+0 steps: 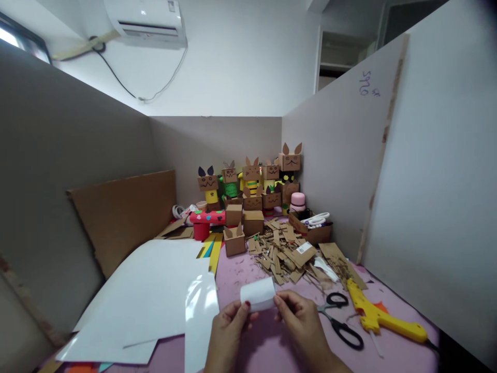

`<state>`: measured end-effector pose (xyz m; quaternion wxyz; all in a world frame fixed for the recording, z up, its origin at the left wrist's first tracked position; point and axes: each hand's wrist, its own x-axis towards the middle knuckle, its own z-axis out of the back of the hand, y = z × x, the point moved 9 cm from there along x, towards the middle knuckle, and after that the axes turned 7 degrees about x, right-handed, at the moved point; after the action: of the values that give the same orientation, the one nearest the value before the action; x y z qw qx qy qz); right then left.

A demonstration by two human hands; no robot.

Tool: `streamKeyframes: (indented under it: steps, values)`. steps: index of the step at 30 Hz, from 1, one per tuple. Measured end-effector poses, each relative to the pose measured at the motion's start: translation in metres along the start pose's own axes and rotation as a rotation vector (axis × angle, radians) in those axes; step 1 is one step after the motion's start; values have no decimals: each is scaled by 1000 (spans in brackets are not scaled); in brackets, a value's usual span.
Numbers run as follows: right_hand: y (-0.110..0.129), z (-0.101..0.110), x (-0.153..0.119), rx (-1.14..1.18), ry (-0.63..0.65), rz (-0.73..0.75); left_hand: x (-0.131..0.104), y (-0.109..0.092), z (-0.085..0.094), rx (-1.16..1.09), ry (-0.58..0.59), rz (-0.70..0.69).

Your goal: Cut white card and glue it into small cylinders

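A small piece of white paper (pixel 257 293), curved like a short roll, is held up just above the pink tabletop. My left hand (pixel 230 326) pinches its left end between thumb and fingers. At the right end, my right hand (pixel 298 318) grips the edge the same way. Black-handled scissors (pixel 337 316) lie just right of my right hand. Beyond them rests a yellow glue gun (pixel 382 315) with a glue stick in it. Large glossy white sheets (pixel 151 295) spread out to the left of my left hand.
A heap of cardboard scraps (pixel 281 251) lies ahead, with a cardboard box of tools (pixel 316 228) behind it. Several cardboard animal figures (pixel 251 178) stand at the back. A red paper roll figure (pixel 207 217) and a leaning cardboard sheet (pixel 130 215) are to the left. Partitions enclose the table.
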<state>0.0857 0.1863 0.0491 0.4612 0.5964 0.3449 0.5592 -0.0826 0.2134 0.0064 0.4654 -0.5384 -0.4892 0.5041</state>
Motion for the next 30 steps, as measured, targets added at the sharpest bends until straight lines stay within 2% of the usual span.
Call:
streamKeyframes:
  steps: [3,6,9,11,19,26,30]
  values:
    - [-4,-3,1,-17,32,-34,-3,-9,2,111,-14,-94]
    - [-5,-3,0,-102,31,-2,-7,-17,4,194,-45,-182]
    - [-2,-2,0,-155,13,54,-10,-22,3,239,-56,-228]
    - [-3,-2,0,-140,17,40,-11,-25,3,251,-63,-246]
    - [-26,-4,5,249,49,-189,-18,-34,2,272,-51,-315]
    - [-47,-19,1,535,92,-367,-25,-37,9,123,-121,-262]
    - [-54,-27,-4,782,76,-484,-27,-43,11,188,-122,-316]
